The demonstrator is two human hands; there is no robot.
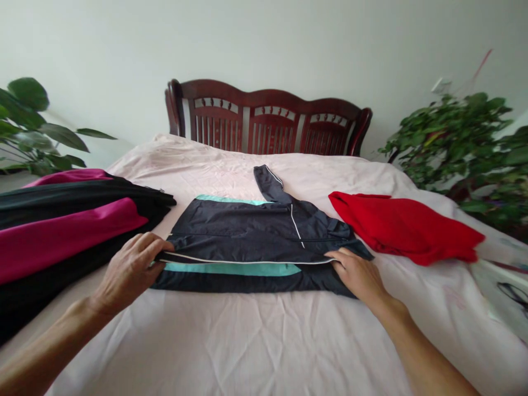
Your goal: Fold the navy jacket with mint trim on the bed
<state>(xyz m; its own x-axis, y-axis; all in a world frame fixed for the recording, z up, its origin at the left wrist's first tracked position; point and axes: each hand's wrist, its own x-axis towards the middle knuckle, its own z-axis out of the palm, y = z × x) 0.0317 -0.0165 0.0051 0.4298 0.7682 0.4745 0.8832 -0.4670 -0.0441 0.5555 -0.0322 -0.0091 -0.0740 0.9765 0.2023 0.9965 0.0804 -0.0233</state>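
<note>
A dark navy jacket (pixel 231 225) with turquoise panels and white piping lies spread sideways on the bed, one sleeve pointing toward the headboard. My left hand (pixel 134 267) pinches the jacket's near edge at its left end. At the right end, near the collar, my right hand (pixel 357 273) grips the same white-piped edge. Between my hands this edge is stretched nearly straight and lifted a little. Below it a turquoise strip and a dark part of the jacket show on the sheet. Both sets of fingertips are partly hidden by the cloth.
Black and magenta clothes (pixel 78 220) lie at the left. A folded red garment (pixel 406 225) rests right of the jacket on the pale pink sheet (pixel 243 341). Behind stands a dark wooden headboard (pixel 268 118). Leafy plants (pixel 457 143) flank the bed; glasses (pixel 513 294) lie far right.
</note>
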